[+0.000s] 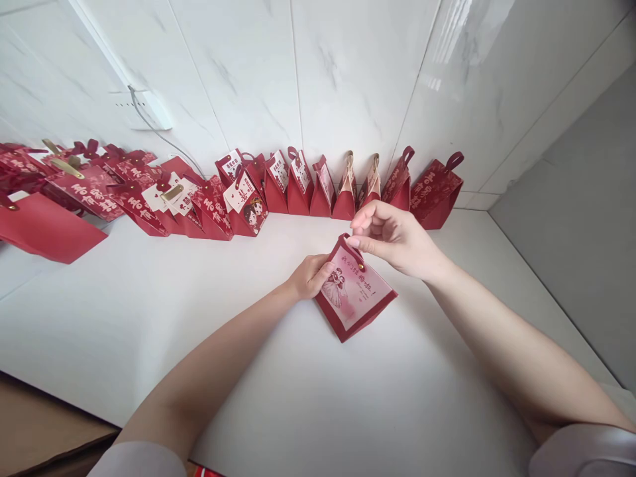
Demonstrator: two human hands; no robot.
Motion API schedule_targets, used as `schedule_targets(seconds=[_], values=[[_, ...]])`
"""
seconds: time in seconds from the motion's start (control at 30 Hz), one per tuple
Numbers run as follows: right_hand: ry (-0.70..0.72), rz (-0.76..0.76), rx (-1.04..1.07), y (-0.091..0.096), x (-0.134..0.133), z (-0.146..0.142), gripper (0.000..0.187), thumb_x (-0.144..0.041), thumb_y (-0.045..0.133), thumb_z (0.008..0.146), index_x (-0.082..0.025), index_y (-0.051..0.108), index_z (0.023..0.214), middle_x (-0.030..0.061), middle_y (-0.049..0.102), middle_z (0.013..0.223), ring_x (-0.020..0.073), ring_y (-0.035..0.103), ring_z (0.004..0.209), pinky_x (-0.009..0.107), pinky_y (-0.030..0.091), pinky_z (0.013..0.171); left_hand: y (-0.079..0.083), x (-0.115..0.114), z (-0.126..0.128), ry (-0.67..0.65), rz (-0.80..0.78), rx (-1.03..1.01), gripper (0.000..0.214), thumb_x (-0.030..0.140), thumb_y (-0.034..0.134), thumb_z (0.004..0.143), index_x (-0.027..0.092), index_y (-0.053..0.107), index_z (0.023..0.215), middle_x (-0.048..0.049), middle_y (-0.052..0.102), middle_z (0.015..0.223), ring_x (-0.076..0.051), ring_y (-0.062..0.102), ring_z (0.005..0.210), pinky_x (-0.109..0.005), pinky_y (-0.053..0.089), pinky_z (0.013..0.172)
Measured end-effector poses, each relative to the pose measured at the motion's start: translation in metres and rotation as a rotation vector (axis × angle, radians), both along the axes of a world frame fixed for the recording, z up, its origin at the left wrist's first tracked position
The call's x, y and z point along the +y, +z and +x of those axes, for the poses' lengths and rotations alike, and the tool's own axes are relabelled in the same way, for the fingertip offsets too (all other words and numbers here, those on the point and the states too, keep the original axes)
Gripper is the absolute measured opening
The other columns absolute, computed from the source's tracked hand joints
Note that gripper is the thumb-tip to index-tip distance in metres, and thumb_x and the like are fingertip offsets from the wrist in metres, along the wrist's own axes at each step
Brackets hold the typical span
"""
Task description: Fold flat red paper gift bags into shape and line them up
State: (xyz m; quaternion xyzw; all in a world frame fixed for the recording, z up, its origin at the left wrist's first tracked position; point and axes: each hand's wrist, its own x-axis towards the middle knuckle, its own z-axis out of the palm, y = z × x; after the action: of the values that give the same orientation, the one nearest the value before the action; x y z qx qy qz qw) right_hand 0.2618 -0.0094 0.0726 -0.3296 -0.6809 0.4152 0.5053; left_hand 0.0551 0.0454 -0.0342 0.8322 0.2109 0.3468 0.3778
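My left hand [312,276] grips the left edge of a red gift box [355,291], fingers behind it and thumb on its front. The box has sloping sides and stands tilted on the white table. On its front is a pink panel with a drawn couple and dark red writing. A dark red ribbon strap [344,237] shows at its top, with a small gold stud below. My right hand [392,238] is over the strap, fingers loosely curled and apart from the thumb. Its thumb tip is at the strap; whether it touches, I cannot tell.
Several similar red gift boxes [324,192] stand in a row along the marble-patterned wall. More are crowded at the left, with one large red box [50,225] nearest. A grey cable [159,132] hangs from a white wall socket [149,109]. The white table [278,391] ends at the front.
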Motion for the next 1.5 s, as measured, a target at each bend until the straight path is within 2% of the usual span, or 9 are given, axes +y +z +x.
schedule_targets(seconds=[0.1,0.23,0.53,0.9,1.03,1.17,1.3,1.4,1.5], values=[[0.025,-0.052,-0.041,-0.004,0.004,-0.001,0.03,-0.042,0.077,0.081,-0.021,0.066,0.1,0.0036,0.065,0.1,0.0145,0.061,0.077,0.029,0.054,0.067,0.001,-0.001,0.001,-0.017,-0.033,-0.004,0.058,0.058,0.032,0.097,0.011,0.065,0.095,-0.01,0.07,0.085,-0.019,0.065,0.075,-0.028,0.048,0.07],[0.048,-0.135,-0.057,-0.006,0.008,0.0,0.028,-0.045,0.072,0.085,-0.02,0.073,0.096,0.0043,0.07,0.09,0.0164,0.063,0.077,0.03,0.054,0.067,0.002,-0.002,0.001,-0.03,-0.116,-0.006,0.064,0.061,0.028,0.097,0.01,0.066,0.095,-0.0113,0.071,0.088,-0.019,0.066,0.077,-0.028,0.05,0.07],[-0.079,-0.019,-0.081,-0.009,0.005,-0.001,0.024,-0.041,0.076,0.081,-0.018,0.074,0.087,0.005,0.072,0.082,0.0173,0.063,0.072,0.031,0.052,0.067,0.002,-0.006,0.005,-0.029,-0.199,0.029,0.066,0.066,0.028,0.094,0.011,0.062,0.082,-0.0104,0.069,0.08,-0.019,0.065,0.074,-0.027,0.049,0.068],[-0.165,-0.015,-0.13,-0.007,0.001,-0.003,0.021,-0.039,0.073,0.083,-0.018,0.075,0.086,0.0056,0.074,0.084,0.0197,0.066,0.074,0.033,0.053,0.066,-0.002,-0.004,0.005,-0.069,-0.19,0.022,0.067,0.067,0.028,0.094,0.011,0.065,0.087,-0.0109,0.071,0.083,-0.021,0.067,0.075,-0.03,0.051,0.07],[-0.201,0.015,-0.157,-0.01,0.002,-0.005,0.02,-0.038,0.07,0.084,-0.019,0.074,0.089,0.0052,0.073,0.086,0.0198,0.067,0.075,0.033,0.053,0.067,0.013,-0.007,0.007,0.02,-0.083,-0.007,0.059,0.062,0.032,0.095,0.012,0.062,0.105,-0.0114,0.07,0.099,-0.023,0.066,0.089,-0.034,0.05,0.082],[-0.31,0.07,-0.192,-0.012,0.002,-0.007,0.014,-0.033,0.066,0.087,-0.02,0.07,0.088,0.0046,0.072,0.086,0.0199,0.066,0.078,0.033,0.053,0.069,0.051,-0.016,0.012,0.019,0.131,-0.046,0.086,0.074,0.057,0.076,0.015,0.043,0.138,-0.019,0.053,0.135,-0.035,0.05,0.125,-0.048,0.038,0.108],[-0.326,0.079,-0.181,-0.011,0.002,-0.007,0.012,-0.032,0.065,0.088,-0.02,0.068,0.088,0.004,0.07,0.088,0.0197,0.065,0.081,0.032,0.052,0.069,0.077,-0.033,0.017,0.004,0.115,0.144,0.132,0.069,0.082,0.051,0.023,0.015,0.155,-0.021,0.032,0.152,-0.043,0.029,0.141,-0.059,0.029,0.113],[-0.325,0.071,-0.2,-0.01,0.002,-0.007,0.014,-0.034,0.065,0.088,-0.02,0.067,0.088,0.003,0.069,0.085,0.0186,0.064,0.076,0.031,0.051,0.066,0.081,-0.045,0.019,0.02,0.058,0.138,0.144,0.065,0.084,0.051,0.029,-0.009,0.156,-0.0199,0.016,0.159,-0.044,0.015,0.147,-0.063,0.026,0.114],[-0.326,0.061,-0.219,-0.01,0.003,-0.006,0.019,-0.04,0.065,0.089,-0.021,0.066,0.089,0.003,0.068,0.083,0.0184,0.062,0.075,0.031,0.049,0.065,0.082,-0.051,0.02,0.03,0.049,0.058,0.14,0.06,0.084,0.058,0.033,-0.014,0.155,-0.0168,0.012,0.161,-0.042,0.013,0.149,-0.06,0.025,0.117]])
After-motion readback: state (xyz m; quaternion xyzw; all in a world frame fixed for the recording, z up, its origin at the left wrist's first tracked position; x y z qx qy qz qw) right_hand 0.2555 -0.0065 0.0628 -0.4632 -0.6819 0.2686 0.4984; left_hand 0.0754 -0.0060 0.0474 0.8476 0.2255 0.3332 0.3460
